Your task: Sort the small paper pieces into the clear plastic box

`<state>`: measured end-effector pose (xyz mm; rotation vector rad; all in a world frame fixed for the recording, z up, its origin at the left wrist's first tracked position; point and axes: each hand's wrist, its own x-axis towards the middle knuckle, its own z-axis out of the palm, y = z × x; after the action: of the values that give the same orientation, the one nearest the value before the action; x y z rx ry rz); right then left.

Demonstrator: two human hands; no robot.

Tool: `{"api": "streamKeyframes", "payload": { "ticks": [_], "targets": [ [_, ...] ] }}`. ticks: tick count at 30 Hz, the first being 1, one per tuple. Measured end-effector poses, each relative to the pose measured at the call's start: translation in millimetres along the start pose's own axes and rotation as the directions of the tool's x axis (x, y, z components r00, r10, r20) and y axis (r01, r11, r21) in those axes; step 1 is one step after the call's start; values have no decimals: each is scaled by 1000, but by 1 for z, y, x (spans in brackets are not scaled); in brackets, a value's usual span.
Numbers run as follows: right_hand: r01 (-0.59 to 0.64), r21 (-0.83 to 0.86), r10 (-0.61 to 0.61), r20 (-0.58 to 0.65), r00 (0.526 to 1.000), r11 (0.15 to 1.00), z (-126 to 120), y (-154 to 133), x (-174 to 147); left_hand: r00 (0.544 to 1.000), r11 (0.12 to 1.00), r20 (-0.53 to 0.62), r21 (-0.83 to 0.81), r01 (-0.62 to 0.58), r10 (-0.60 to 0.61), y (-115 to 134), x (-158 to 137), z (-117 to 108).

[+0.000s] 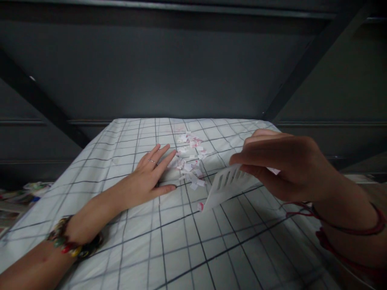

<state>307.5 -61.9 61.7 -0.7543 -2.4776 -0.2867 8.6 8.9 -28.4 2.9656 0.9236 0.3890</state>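
My left hand (154, 171) lies on the checked cloth with its fingers spread, next to a heap of small torn paper scraps (191, 167), white with pink marks. It wears a ring and holds nothing. In my right hand (276, 163), thumb and fingers pinch the upper edge of a thin, white slotted sheet (229, 181), perhaps card or plastic. The sheet is tilted, its lower corner down near the cloth, beside a small pinkish-red scrap (200, 206). Part of the sheet is hidden behind my right hand.
A white cloth with dark grid lines (169, 249) covers the table. Behind its far edge stands a dark panel (169, 68) with metal framing. Blurred items (36, 189) sit low at the left, beyond the table's edge.
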Motion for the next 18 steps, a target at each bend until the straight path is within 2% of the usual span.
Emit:
{"api": "streamKeyframes", "payload": {
  "ticks": [9, 18],
  "targets": [
    [3, -18, -4, -20, 1000, 1000, -3, 1, 0, 1000, 1000, 8, 4, -10, 10, -1, 1, 1],
    [27, -28, -27, 17, 999, 999, -6, -8, 5, 998, 999, 53, -34, 24, -23, 1, 2, -3]
  ]
}}
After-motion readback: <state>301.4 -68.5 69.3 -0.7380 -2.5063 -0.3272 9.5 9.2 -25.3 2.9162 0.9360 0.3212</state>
